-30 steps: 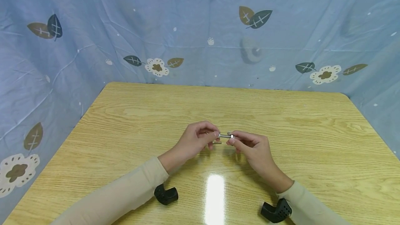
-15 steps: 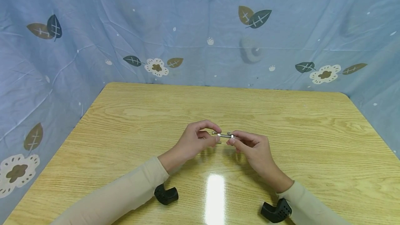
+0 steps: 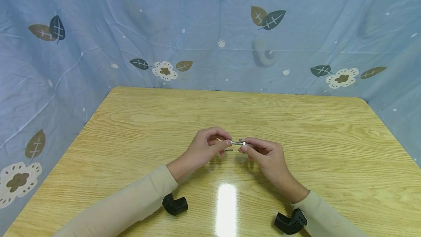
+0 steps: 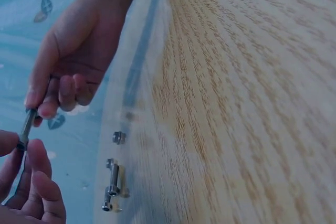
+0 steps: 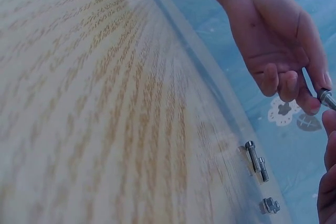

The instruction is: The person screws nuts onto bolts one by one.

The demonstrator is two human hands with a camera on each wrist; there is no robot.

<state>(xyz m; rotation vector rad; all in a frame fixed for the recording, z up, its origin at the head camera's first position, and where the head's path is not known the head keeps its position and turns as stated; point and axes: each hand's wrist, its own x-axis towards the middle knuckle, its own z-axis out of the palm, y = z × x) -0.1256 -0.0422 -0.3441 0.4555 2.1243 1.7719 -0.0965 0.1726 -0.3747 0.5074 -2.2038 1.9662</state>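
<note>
**Bolt pinched from both ends**

Head: left hand (image 3: 204, 147) and right hand (image 3: 271, 156) pinch a bolt (image 3: 237, 143) above the surface (image 3: 296, 120); best kept level, turned lightly. Bare wood surrounds them, edges well apart.

Left wrist: a loose bolt (image 4: 114, 178) lies below; lifted wrists should avoid it.

Right wrist: a short metal fitting (image 5: 271, 205) lies near too.

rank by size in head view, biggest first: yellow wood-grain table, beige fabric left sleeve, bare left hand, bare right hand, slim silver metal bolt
1. Table
2. Left sleeve
3. Left hand and right hand: about alike, so not ranked
4. Bolt, partly covered
</note>
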